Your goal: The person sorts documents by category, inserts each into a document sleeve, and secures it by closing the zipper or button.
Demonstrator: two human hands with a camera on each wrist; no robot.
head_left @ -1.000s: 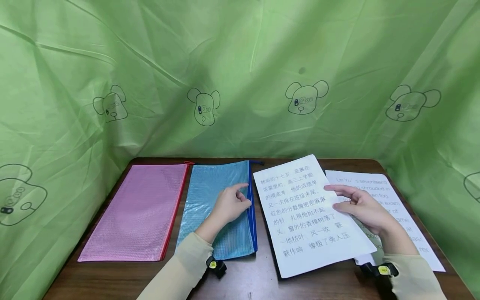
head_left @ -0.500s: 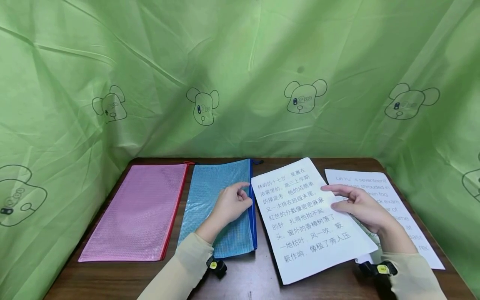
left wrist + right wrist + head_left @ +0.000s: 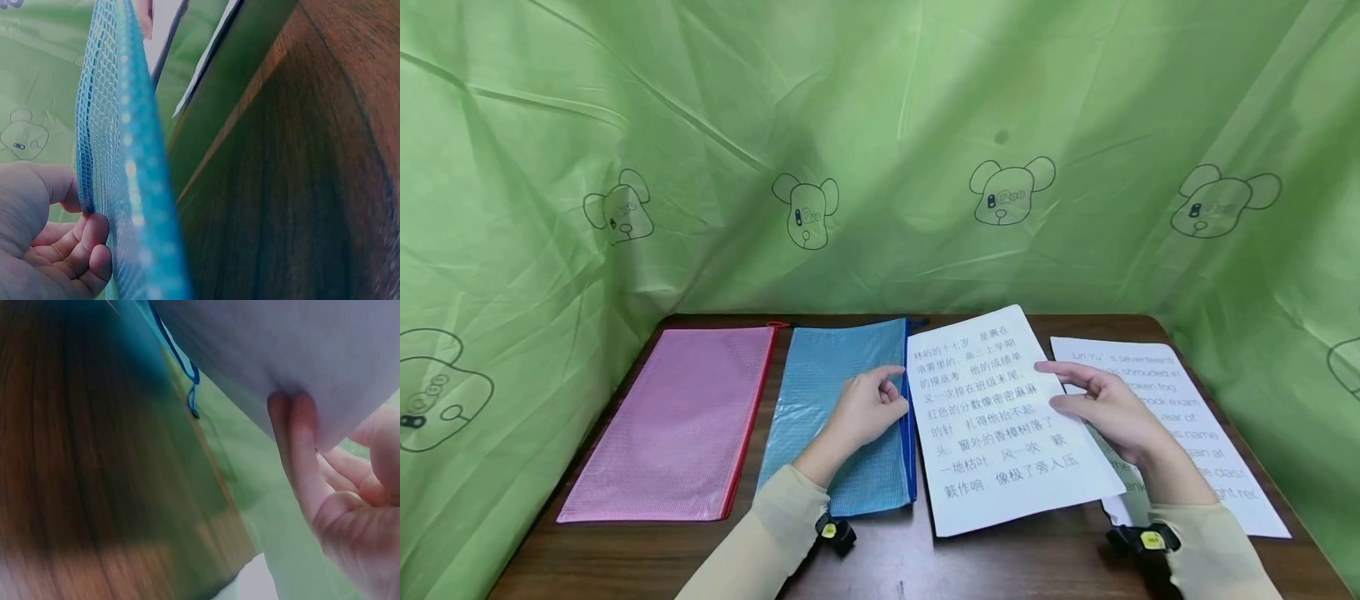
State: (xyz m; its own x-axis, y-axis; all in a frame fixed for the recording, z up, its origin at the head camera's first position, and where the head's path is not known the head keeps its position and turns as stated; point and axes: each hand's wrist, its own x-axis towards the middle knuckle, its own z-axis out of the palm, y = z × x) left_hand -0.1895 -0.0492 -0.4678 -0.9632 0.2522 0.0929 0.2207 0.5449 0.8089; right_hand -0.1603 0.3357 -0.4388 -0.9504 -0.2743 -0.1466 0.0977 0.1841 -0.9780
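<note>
A blue mesh zipper pouch [image 3: 831,358] lies in the middle of the table, its dark blue zip edge facing right. My left hand [image 3: 862,410] pinches the pouch along that edge. In the left wrist view the raised mesh [image 3: 140,162] passes between thumb and fingers of the left hand [image 3: 47,231]. My right hand [image 3: 1116,414] pinches the right edge of a white sheet of paper [image 3: 985,408] printed with Chinese text. The sheet is tilted, its left edge right at the pouch's zip side. From below, the right wrist view shows fingertips [image 3: 303,409] against the paper's underside.
A pink mesh zipper pouch [image 3: 670,417] with a red zip edge lies at the left. On the right, partly behind the right hand, lies another white sheet [image 3: 1206,417] with English text. A green curtain [image 3: 880,108] with bear-head drawings surrounds the wooden table [image 3: 647,558].
My right hand has moved left with the paper, bringing its left edge up to the pouch's zip side. The left hand and the pouch's zip edge have shifted slightly right.
</note>
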